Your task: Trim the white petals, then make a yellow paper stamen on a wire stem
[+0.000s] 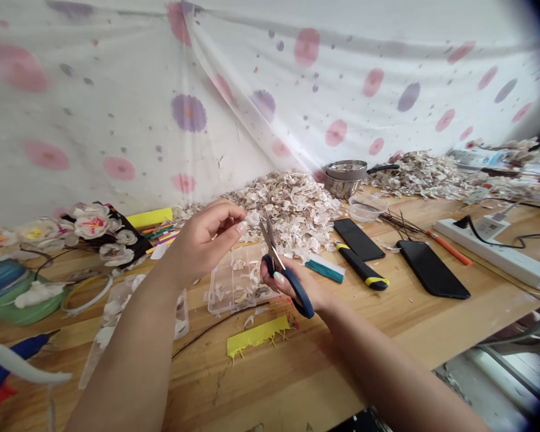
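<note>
A petal (252, 218) sits at the fingertips of the left grip (209, 237), which pinches it. Just right of that grip, scissors (298, 289) point up toward the petal, blades slightly parted, their handles clasped in the right grip (309, 281). Beyond both grips rises a heap (299, 207) of petals. Below the left grip lies a clear box (227, 304); nearer on the table (416, 327), a yellow strip (257, 336). Right of the right grip lies a cutter (360, 267).
</note>
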The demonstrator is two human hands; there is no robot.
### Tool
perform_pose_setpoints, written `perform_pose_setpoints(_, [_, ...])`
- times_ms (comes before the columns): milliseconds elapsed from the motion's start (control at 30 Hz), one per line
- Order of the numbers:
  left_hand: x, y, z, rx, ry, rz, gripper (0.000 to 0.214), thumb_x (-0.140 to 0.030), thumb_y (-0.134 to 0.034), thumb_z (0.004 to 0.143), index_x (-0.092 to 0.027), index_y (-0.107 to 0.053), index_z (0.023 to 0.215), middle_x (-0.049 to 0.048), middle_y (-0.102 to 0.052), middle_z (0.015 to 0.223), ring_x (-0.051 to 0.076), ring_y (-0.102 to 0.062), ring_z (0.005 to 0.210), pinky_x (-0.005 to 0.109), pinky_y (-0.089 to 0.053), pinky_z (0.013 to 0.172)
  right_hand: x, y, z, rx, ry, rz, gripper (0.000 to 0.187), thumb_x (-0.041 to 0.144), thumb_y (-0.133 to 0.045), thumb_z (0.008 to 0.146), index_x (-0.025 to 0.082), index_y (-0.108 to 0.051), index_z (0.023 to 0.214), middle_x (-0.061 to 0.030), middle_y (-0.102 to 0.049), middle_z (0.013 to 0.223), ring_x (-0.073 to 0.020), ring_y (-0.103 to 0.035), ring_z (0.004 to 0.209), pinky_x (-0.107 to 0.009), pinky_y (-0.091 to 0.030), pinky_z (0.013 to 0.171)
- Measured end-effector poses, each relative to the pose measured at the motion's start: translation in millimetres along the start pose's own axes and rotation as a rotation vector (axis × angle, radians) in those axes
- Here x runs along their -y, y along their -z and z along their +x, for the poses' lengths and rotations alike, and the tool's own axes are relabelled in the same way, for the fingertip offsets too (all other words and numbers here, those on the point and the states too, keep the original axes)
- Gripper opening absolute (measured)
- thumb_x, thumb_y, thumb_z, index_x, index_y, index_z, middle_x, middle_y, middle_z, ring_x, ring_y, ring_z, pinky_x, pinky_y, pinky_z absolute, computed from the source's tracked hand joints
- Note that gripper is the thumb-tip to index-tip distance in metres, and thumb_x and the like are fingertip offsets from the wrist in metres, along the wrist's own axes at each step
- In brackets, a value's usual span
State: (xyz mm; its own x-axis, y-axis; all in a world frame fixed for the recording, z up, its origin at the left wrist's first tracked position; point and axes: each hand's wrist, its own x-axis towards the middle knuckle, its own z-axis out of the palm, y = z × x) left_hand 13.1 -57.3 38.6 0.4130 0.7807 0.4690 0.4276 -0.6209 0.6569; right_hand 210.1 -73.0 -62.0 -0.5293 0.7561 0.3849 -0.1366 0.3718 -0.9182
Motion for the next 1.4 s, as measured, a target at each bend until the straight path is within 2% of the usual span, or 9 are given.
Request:
perform_pose_setpoints(300, [1,-3.7,2,0.030,-0.007,0.064,0.013,-0.030,-0.052,0.089,-0.020,-0.059,0.092,0.0007,-0.055,0.092,0.016,-0.054,0.086,0.029,-0.043,0.075,3,4,0,0.030,-0.068,0.018,0.060,0.078,-0.057,0.074,0.018,-0.052,0.078,0.0029,-0.042,0.066,-0.0123,-0.035,0.060,-0.027,-0.029,0.056])
perform_pose_setpoints(567, [3,-7.2,2,0.045,0.019,0.087,0.015,-0.032,-0.050,0.088,-0.020,-0.059,0.093,0.0016,-0.057,0.094,0.018,-0.056,0.090,0.029,-0.045,0.077,2,4,1,0.003,-0.079,-0.007,0.060,0.077,-0.058,0.073,0.018,-0.051,0.074,0.0022,-0.045,0.067,-0.0121,-0.038,0.062,-0.026,-0.032,0.057])
perform_pose_setpoints(833, [0,-0.6,2,0.078,0.003,0.132,0.012,-0.030,-0.049,0.089,-0.020,-0.056,0.089,0.0000,-0.054,0.090,0.017,-0.053,0.086,0.029,-0.043,0.077,9,8,2,0.037,-0.107,-0.071,0.060,0.077,-0.057,0.074,0.017,-0.049,0.068,0.0035,-0.042,0.062,-0.0099,-0.036,0.057,-0.025,-0.029,0.053])
perform_pose_setpoints(967, [2,3.7,1,0.125,0.042,0.134,0.015,-0.033,-0.048,0.091,-0.021,-0.056,0.091,0.0009,-0.054,0.093,0.017,-0.053,0.085,0.029,-0.044,0.075,9,13,2,0.055,-0.149,-0.129,0.058,0.074,-0.057,0.076,0.018,-0.046,0.065,0.0048,-0.038,0.060,-0.0090,-0.033,0.054,-0.025,-0.027,0.052])
perform_pose_setpoints(1133, [6,8.6,1,0.158,0.040,0.164,0.019,-0.037,-0.048,0.090,-0.021,-0.058,0.089,0.0012,-0.056,0.093,0.020,-0.054,0.093,0.032,-0.043,0.083,13,20,2,0.121,-0.168,-0.168,0.057,0.072,-0.055,0.078,0.020,-0.043,0.062,0.0060,-0.037,0.054,-0.0080,-0.033,0.050,-0.024,-0.026,0.049])
perform_pose_setpoints(1233, [7,9.6,2,0.181,0.050,0.136,0.020,-0.038,-0.050,0.088,-0.021,-0.060,0.088,0.0011,-0.057,0.091,0.019,-0.056,0.091,0.031,-0.043,0.081,14,25,0,0.138,-0.170,-0.180,0.057,0.072,-0.055,0.079,0.020,-0.042,0.060,0.0064,-0.038,0.052,-0.0075,-0.032,0.048,-0.023,-0.024,0.046])
perform_pose_setpoints(1400, [11,9.0,0,0.188,0.134,0.063,0.020,-0.038,-0.055,0.083,-0.020,-0.062,0.087,0.0011,-0.060,0.088,0.019,-0.058,0.084,0.031,-0.044,0.075,14,30,-1,0.147,-0.217,-0.188,0.053,0.067,-0.060,0.078,0.019,-0.044,0.061,0.0065,-0.039,0.051,-0.0072,-0.032,0.047,-0.022,-0.024,0.045])
